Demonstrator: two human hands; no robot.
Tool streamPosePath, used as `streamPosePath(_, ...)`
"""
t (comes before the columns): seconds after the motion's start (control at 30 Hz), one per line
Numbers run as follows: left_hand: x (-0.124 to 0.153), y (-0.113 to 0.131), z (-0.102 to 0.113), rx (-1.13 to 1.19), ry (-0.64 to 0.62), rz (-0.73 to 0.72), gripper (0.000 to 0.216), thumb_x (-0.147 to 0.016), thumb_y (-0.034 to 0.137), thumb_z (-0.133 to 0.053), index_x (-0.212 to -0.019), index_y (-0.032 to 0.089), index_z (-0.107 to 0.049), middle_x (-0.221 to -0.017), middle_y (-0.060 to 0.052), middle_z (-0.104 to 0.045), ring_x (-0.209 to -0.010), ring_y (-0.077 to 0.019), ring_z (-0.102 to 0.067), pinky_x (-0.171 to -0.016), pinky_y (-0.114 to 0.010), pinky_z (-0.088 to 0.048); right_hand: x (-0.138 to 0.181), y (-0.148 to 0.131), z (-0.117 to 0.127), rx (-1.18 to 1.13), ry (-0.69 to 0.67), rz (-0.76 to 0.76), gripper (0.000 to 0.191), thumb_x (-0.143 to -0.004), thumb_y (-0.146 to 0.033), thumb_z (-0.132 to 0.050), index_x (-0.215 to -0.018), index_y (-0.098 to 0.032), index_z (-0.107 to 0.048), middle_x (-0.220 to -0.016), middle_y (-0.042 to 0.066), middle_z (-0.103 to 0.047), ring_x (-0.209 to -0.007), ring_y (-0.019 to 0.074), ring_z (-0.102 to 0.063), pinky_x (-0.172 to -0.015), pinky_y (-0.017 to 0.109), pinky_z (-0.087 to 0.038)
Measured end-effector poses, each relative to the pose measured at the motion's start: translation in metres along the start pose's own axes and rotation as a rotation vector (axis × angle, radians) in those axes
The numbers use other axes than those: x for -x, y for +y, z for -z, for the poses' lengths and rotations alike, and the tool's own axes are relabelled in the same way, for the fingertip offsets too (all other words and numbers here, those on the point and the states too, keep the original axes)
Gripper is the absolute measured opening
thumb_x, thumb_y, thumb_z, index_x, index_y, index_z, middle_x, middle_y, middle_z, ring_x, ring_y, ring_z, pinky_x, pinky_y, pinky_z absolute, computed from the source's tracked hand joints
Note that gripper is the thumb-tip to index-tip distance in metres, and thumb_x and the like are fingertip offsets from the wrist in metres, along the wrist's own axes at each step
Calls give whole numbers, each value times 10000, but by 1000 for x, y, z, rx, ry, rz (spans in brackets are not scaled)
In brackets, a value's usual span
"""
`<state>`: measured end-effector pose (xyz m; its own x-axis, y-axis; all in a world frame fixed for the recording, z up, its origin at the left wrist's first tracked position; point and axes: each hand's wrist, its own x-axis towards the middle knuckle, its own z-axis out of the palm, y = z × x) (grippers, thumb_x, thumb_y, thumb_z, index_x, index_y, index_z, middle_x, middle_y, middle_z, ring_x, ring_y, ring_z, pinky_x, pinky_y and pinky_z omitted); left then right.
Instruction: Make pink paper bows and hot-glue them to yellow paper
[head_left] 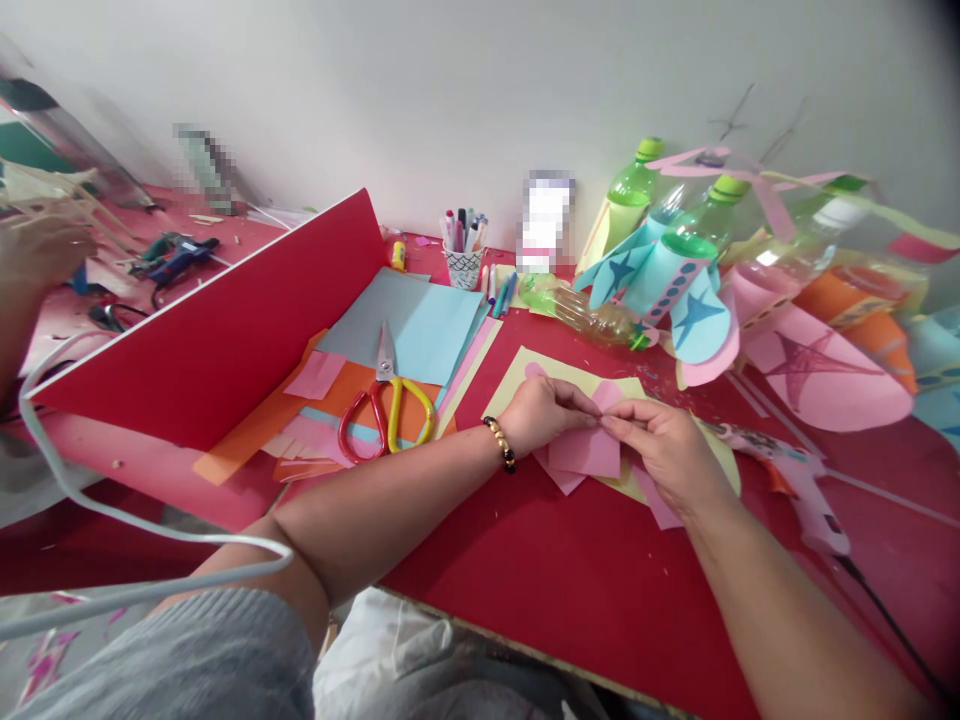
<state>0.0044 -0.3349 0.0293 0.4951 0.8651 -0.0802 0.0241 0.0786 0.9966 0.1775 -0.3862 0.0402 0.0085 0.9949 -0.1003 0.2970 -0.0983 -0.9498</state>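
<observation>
My left hand [541,412] and my right hand [664,447] meet over a pink paper piece [587,452] on the red table [540,580]. Both pinch its upper edge, fingertips almost touching. The pink piece lies on a pale yellow sheet [525,375], with more pink scraps beneath it. A beaded bracelet [500,443] circles my left wrist.
Scissors [386,405] with red and yellow handles rest on blue and orange paper to the left. A red upright board [225,330] divides the table. A cup of markers [463,255] stands at the back. Decorated green-capped bottles [675,270] crowd the right, a glue gun [795,480] nearby.
</observation>
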Motion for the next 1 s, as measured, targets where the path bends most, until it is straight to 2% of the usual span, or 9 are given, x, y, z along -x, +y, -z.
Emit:
streamPosePath(0.33,1,5,0,49,40,60,159,-647,233,-756,-719,115,-678,-702,-28,-666,-621,-91,-573,-590,-203,-454,0,-2,1,-36,59,-24,214,-722,-395,-718,-795,-194,-707,-732,16,-669,-683,168,-573,-654,284,-449)
streamPosePath(0.57,1,6,-1,282,36,115,205,-602,230,-787,-720,106,-673,-716,-42,-674,-627,-105,-603,-620,-238,-493,0,-2,1,-54,108,-21,210,-690,-389,-740,-758,-193,-705,-733,22,-677,-684,175,-588,-652,293,-463)
streamPosePath(1.0,0,5,0,350,35,154,169,-546,144,-786,-663,99,-673,-655,-22,-661,-593,-89,-594,-625,-230,-495,0,-1,2,-73,99,-20,158,-692,-342,-752,-775,-212,-720,-749,12,-701,-701,161,-601,-674,281,-471)
